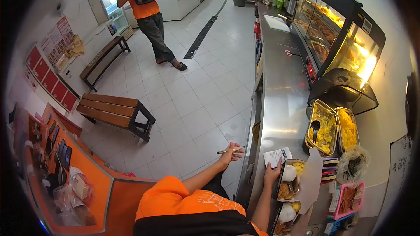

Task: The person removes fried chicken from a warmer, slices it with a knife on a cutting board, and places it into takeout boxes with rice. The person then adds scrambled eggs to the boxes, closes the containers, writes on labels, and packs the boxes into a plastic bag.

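My left hand [230, 154] is raised over the floor beside the steel counter, its fingers closed around a slim pen [228, 150]. At the counter's near edge, my right hand [272, 174] has its fingers on a white printed receipt [277, 156], against the side of an open meal box [288, 194]. Inside that box are a white rounded mound of rice [289, 173], yellow food and brown fried pieces. A second open box with a similar rice mound [287, 213] stands closer to me. The first box's white lid [309, 179] is folded up to the right.
Two metal trays of yellow food [323, 126] [348, 127] stand behind the boxes, one with a black spoon [315, 130]. A lit food warmer [337, 30], scissors [292, 53] and a pink basket [350, 199] are on the counter. Benches [111, 109] and a person carrying a bag [151, 17] are across the floor.
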A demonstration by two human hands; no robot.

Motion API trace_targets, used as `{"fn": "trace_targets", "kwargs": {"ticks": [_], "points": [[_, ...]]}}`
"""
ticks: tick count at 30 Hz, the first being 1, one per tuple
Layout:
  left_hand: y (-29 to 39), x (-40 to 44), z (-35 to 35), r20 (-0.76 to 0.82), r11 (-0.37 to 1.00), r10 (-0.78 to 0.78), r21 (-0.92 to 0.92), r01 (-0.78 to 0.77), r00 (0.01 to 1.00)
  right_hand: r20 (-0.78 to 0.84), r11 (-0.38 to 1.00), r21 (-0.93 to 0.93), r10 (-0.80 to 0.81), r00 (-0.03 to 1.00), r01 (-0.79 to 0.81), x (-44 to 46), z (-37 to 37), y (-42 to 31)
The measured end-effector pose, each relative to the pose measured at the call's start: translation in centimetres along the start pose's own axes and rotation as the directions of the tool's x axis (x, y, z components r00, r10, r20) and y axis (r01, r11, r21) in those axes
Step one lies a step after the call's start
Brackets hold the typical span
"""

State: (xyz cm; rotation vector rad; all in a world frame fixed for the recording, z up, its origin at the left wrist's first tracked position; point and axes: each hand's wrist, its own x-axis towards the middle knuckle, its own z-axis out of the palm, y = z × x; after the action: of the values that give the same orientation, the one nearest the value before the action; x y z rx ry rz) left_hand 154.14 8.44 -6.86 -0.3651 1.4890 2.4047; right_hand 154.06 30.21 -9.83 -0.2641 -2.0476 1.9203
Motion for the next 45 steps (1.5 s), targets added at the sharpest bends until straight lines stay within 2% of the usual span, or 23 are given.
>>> {"fn": "trace_targets", "kwargs": {"ticks": [3, 6, 7, 10, 12, 14, 16, 18, 23, 26, 27, 30, 33, 36, 37, 40, 44, 45], "points": [[-0.1, -0.9, 1.0, 0.011, 0.999, -0.008, -0.032, 0.009, 1.000, 0.039, 0.959, -0.277, -0.048, 0.998, 0.057, -0.1, 0.3, -1.5], [-0.2, -1.0, 1.6, 0.070, 0.996, 0.017, -0.087, -0.011, 0.997, 0.089, 0.831, -0.532, -0.135, 0.987, 0.162, 0.1, 1.2, -3.0], [0.1, -1.0, 1.8, 0.075, 0.996, 0.022, -0.084, -0.016, 0.997, 0.160, 0.781, -0.544, -0.264, 0.951, 0.308, 0.7, 1.5, -2.1], [0.9, -0.6, 1.8, 0.078, 0.996, 0.030, -0.087, -0.023, 0.996, 0.225, 0.695, -0.650, -0.212, 0.951, 0.309, 2.8, 1.8, -0.1], [0.9, 0.5, 1.6, 0.086, 0.995, 0.003, -0.101, 0.005, 0.996, 0.183, 0.607, -0.721, -0.298, 0.937, 0.334, 4.5, 2.1, 1.6], [1.4, 1.8, 1.4, 0.093, 0.974, 0.032, -0.228, -0.010, 0.995, 0.131, 0.583, -0.772, -0.245, 0.961, 0.254, 5.6, 2.6, 2.0], [2.8, 2.8, 1.9, 0.061, 0.981, 0.064, -0.188, -0.052, 0.996, 0.006, 0.510, -0.859, -0.084, 0.996, 0.048, 6.2, 3.6, 0.8], [3.6, 4.6, 2.1, 0.059, 0.977, 0.034, -0.214, -0.020, 0.998, -0.149, 0.523, -0.851, -0.138, 0.979, -0.056, 6.6, 4.1, -0.2], [5.9, 9.0, 4.6, 0.160, 0.995, -0.019, -0.093, 0.034, 0.987, -0.276, 0.522, -0.836, -0.134, 0.952, -0.169, 6.3, 4.8, -2.7], [4.6, 13.2, 6.0, 0.354, 0.929, 0.127, 0.285, -0.236, 0.927, -0.274, 0.539, -0.824, -0.113, 0.955, -0.173, 6.4, 4.6, -2.9], [4.6, 14.2, 7.3, 0.355, 0.921, 0.119, 0.310, -0.237, 0.927, -0.271, 0.536, -0.825, -0.098, 0.958, -0.179, 6.6, 4.6, -2.6], [4.2, 16.7, 10.8, 0.392, 0.985, -0.022, 0.165, -0.047, 0.920, -0.301, 0.554, -0.811, -0.117, 0.946, -0.190, 6.6, 4.7, -2.7], [2.2, 18.9, 13.3, 0.525, 0.968, 0.011, 0.207, -0.140, 0.851, -0.350, 0.524, -0.816, -0.108, 0.931, -0.245, 6.8, 4.9, -3.6], [-0.1, 20.7, 12.7, 0.659, 0.819, 0.089, 0.379, -0.431, 0.747, -0.311, 0.565, -0.792, -0.048, 0.949, -0.231, 7.1, 4.6, -1.7], [-0.1, 20.8, 12.6, 0.679, 0.843, 0.114, 0.320, -0.432, 0.725, -0.320, 0.569, -0.787, -0.047, 0.946, -0.239, 7.2, 4.5, -1.8], [-0.3, 20.8, 11.9, 0.719, 0.805, 0.107, 0.342, -0.484, 0.687, -0.339, 0.584, -0.772, -0.043, 0.940, -0.252, 7.1, 4.5, -2.0], [-0.1, 20.6, 12.3, 0.758, 0.601, 0.204, 0.402, -0.690, 0.619, -0.337, 0.590, -0.765, -0.026, 0.941, -0.257, 7.3, 4.3, -2.1], [-0.2, 20.4, 12.6, 0.806, 0.552, 0.255, 0.332, -0.765, 0.534, -0.334, 0.586, -0.767, -0.019, 0.942, -0.261, 7.3, 4.3, -2.1]]}}
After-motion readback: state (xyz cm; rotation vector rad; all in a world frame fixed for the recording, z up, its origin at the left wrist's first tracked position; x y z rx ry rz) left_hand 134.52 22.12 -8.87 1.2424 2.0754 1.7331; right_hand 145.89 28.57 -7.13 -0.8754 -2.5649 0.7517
